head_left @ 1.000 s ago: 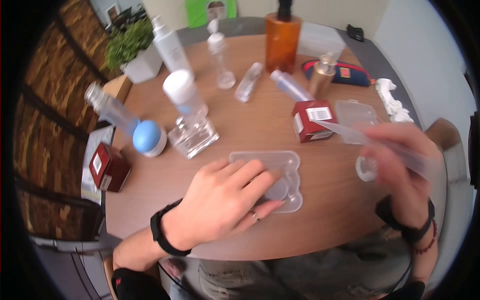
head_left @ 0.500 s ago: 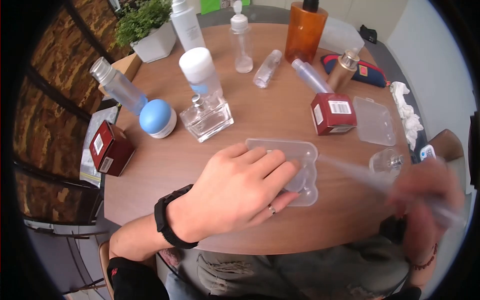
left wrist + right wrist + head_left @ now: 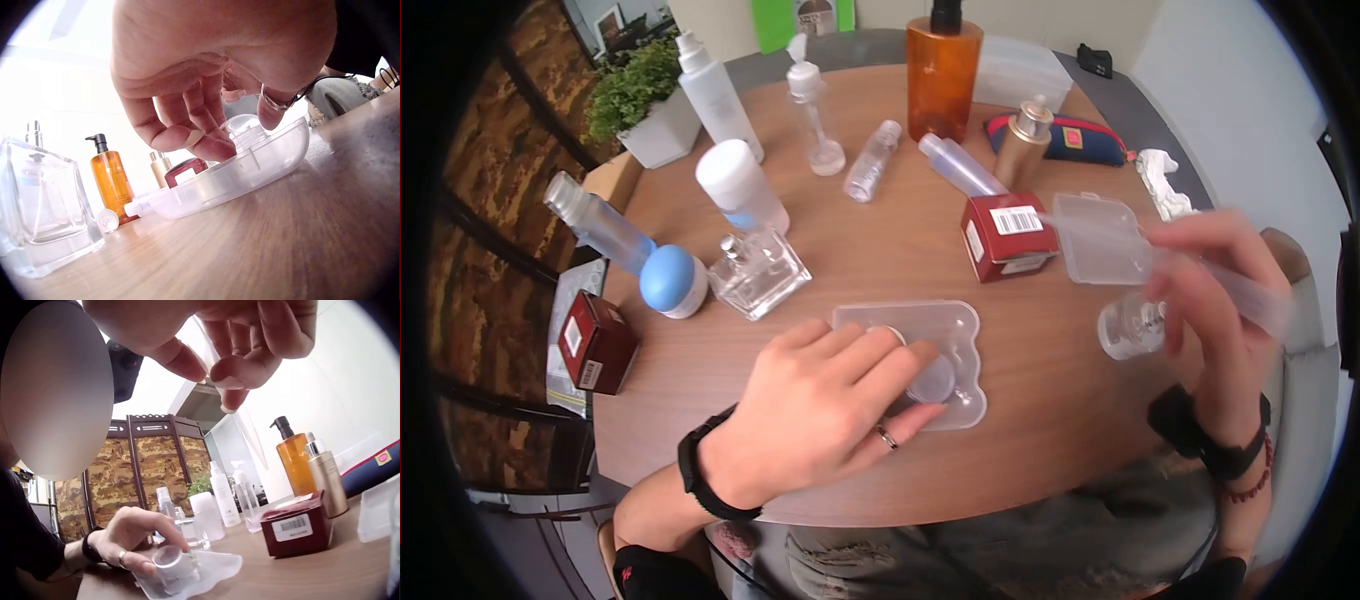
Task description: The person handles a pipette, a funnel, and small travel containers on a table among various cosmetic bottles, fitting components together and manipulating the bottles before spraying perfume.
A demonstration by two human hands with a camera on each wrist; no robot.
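Observation:
A clear shallow tray with a scalloped edge [image 3: 965, 330] lies on the table near the person. The left hand [image 3: 815, 400] reaches over it, thumb and fingers around a small clear round jar [image 3: 933, 382]. In the left wrist view the jar's threaded neck [image 3: 247, 132] shows between thumb and fingertips. Raised above the table's right side, the right hand [image 3: 1220, 300] pinches a long translucent pointed piece [image 3: 1100, 235], blurred in the head view. Its narrow tip [image 3: 253, 440] hangs downward in the right wrist view. Below that hand a small glass bottle [image 3: 1130, 325] lies on the table.
A red box [image 3: 1008, 235] stands beside an open clear case [image 3: 1095, 240]. Perfume bottle [image 3: 760, 275], blue-lidded jar [image 3: 672, 282] and another red box [image 3: 597, 343] are at left. Behind are an amber pump bottle [image 3: 942, 80], a pouch [image 3: 1060, 140] and several bottles.
Since half a second ago the right hand has moved up and away from the body with the pointed piece, toward the red box's side. The left hand stays at the tray; the head view has shifted.

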